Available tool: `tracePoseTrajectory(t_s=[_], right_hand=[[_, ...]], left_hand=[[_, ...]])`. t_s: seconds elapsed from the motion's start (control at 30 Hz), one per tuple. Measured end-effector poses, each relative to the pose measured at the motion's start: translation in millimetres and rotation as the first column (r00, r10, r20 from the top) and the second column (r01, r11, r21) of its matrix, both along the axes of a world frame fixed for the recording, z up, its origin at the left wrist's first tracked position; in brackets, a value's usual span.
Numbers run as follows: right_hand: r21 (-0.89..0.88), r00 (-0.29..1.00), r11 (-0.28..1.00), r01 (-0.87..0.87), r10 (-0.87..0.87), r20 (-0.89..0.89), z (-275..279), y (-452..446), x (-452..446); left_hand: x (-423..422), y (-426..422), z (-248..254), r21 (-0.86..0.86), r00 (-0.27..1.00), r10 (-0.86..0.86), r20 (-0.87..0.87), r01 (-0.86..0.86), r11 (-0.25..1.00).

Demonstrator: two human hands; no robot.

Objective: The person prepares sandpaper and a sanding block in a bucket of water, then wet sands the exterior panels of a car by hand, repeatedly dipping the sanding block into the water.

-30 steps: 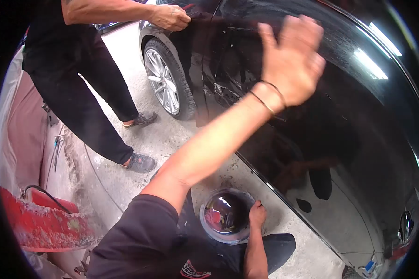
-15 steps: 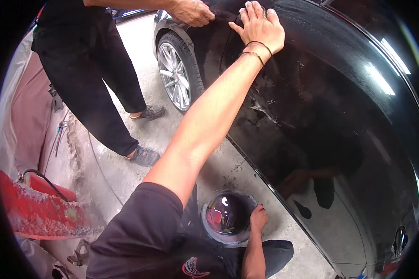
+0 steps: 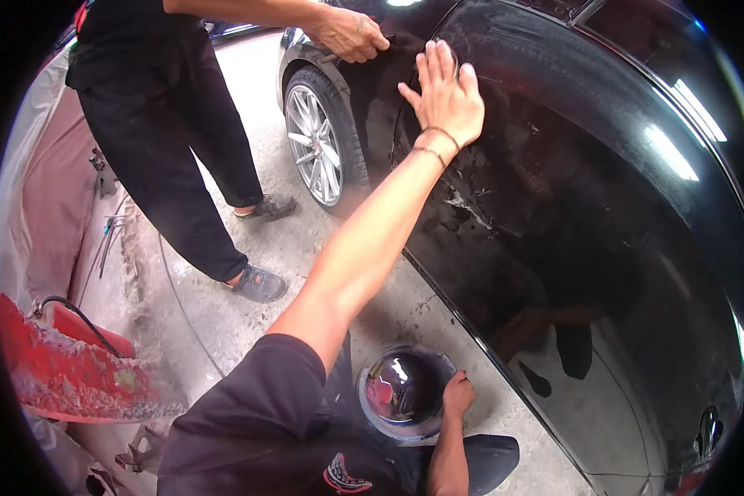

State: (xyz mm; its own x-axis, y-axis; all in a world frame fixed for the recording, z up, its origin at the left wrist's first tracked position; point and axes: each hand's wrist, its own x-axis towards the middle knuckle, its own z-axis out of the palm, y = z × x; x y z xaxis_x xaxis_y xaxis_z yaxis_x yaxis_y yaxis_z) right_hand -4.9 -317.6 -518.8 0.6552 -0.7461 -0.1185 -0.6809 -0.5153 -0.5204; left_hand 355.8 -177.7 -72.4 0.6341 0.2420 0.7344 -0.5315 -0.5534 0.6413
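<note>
While the left hand [image 3: 448,103] lies palm down at the upper part of the glossy black car panel [image 3: 554,231], fingers straight and spread wide, the right hand [image 3: 458,393] grips the right side of the rim of a round bucket [image 3: 401,431], its fingers closed narrow over the edge. Two thin bands circle the left wrist. Bucket: mouth facing up, dark, shiny contents with bright reflections and a red patch; located low in view, near the lower edge of the panel and beside the wearer's bent leg. Whether its base meets the floor [image 3: 306,231] cannot be told. Panel: pale, irregular streaks [image 3: 467,207] below the left hand; elongated light reflections toward the right; mirrored arm shape lower down. A second person [image 3: 157,124], in black clothing and dark shoes, stands at upper left, that person's hand [image 3: 349,35] held near the car with fingertips pinched together; anything between them is too small to identify. The silver-spoked wheel [image 3: 314,149] sits between this person and the panel. At far left, a red object [image 3: 91,380] with a rough, crusted surface; a thin cable [image 3: 174,285] runs along the floor to its right.
</note>
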Motion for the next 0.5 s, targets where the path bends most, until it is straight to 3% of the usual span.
tracePoseTrajectory(t_s=[0.4,0.47,0.5], right_hand=[[-0.025,1.000,1.000,-0.018,0.018,0.013,0.2,1.6,-7.8],[-0.061,0.999,0.997,-0.036,0.037,0.015,-2.4,-0.7,-3.3],[-0.084,0.999,0.996,-0.037,0.038,0.019,-10.8,-2.6,-2.7]], left_hand=[[-29.2,-19.8,14.1,-0.073,0.987,-0.039,-0.154,0.028,0.997],[-55.0,-45.3,2.4,0.033,1.000,-0.027,0.009,0.026,0.999],[-54.2,-42.6,1.6,0.066,0.999,-0.042,-0.004,0.042,0.997]])
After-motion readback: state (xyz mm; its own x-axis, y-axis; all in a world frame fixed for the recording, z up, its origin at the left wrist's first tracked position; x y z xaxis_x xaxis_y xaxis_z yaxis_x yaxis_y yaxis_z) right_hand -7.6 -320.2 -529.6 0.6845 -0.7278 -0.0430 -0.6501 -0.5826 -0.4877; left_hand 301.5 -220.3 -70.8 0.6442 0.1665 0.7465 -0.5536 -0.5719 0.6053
